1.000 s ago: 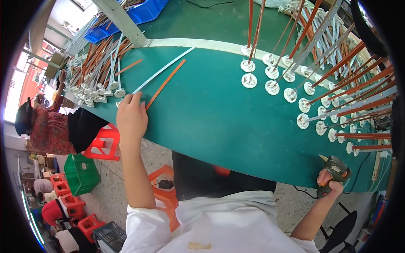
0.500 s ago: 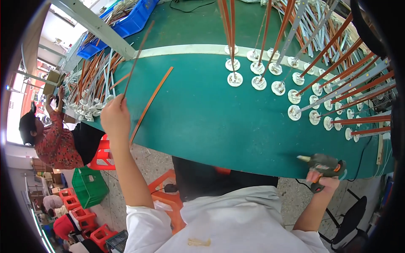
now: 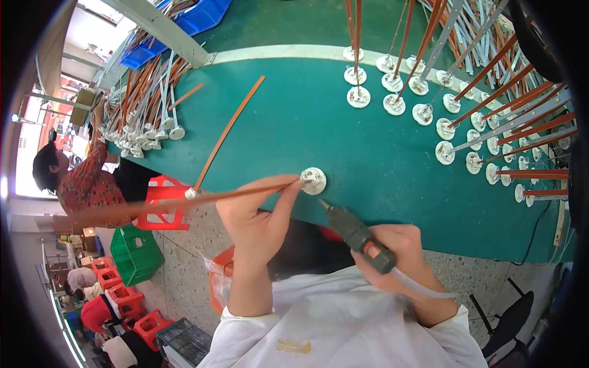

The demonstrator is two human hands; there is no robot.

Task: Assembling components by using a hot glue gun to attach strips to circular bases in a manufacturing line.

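Observation:
My left hand (image 3: 257, 214) pinches a long brown strip (image 3: 178, 206) close to one end. A round white base (image 3: 315, 180) is at that end, just past my fingertips, while the far end sticks out to the left, blurred. My right hand (image 3: 396, 251) is wrapped round a dark green hot glue gun (image 3: 353, 228), with its nozzle just below the white base and seemingly apart from it. Another brown strip (image 3: 233, 126) lies on the green table (image 3: 276, 135), a small white piece at its near end by the table edge.
Strips standing on round white bases (image 3: 444, 129) fill the right side in rows. At the left lies a heap of strips with white bases (image 3: 138, 138), near a blue crate (image 3: 199, 18). A co-worker (image 3: 86, 184) sits at far left. A white ledge (image 3: 276, 53) crosses behind.
My left hand has come right and down, and the strip now points left with its white base in view. My right hand has brought the glue gun left, up to the base.

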